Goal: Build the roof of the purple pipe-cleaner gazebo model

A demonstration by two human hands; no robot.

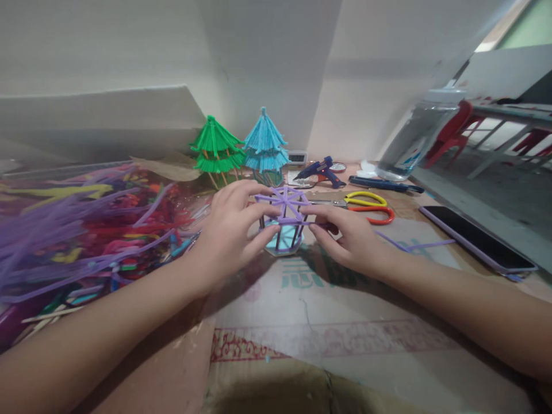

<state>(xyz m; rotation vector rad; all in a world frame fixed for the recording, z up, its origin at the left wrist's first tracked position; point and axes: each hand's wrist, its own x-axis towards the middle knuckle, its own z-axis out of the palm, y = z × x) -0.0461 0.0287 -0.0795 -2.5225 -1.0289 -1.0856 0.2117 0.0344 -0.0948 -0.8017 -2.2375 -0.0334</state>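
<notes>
A small pavilion frame stands upright on the cardboard, with purple pipe cleaner spokes on top, dark posts and a pale blue base. Around its left side curls my left hand, thumb and fingers closed on the frame. My right hand pinches a purple pipe cleaner at the frame's right upper edge. That strip's loose tail runs out to the right behind my wrist. Behind the frame are a green tiered pavilion and a light blue one.
Yellow-and-red-handled scissors lie right of the frame, beyond my right hand. Behind are a blue glue gun, a dark blue tool and a large clear bottle. A phone lies at right. Heaped pipe cleaners cover the left.
</notes>
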